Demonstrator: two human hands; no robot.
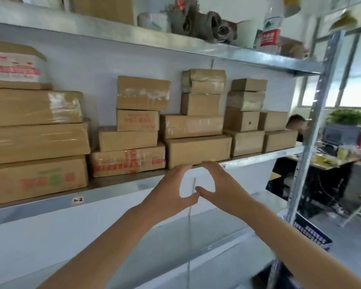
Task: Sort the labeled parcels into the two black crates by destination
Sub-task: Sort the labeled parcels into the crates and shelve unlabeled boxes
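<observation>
- Head view, hands: left hand [171, 192] and right hand [219, 184] raised side by side toward the middle shelf [113, 185], thumb tips almost meeting.
- Fingers [186, 166] of both hands loosely curved, spread and empty; nothing gripped.
- Fingertips level with the shelf's front edge, just below the bottom carton [198, 150] of the centre stack. Contact with carton or edge cannot be told.
- Head view, parcels: brown cartons stacked in several piles along the middle shelf, some taped, some with red print. No destination label readable from here.
- Small tag [78, 200] on the shelf edge to the left, its marking too small to trust.
- Head view, crates: dark slotted crate [313, 234] low on the right, beyond the rack upright, well apart from the hands. Judged one of the two targets. Contents not visible.
- Second dark shape at the bottom edge too blurred to identify.
- Step in hand, as judged: reaching for a parcel; no pick made, sorting of this carton not yet begun.
- Next move calls for a grip on both ends of one carton.
- Bottom carton carries three others, so either lift from the top or steady the stack; then read the label and choose the crate.
- Risk: sliding the bottom carton out could topple the pile.
</observation>
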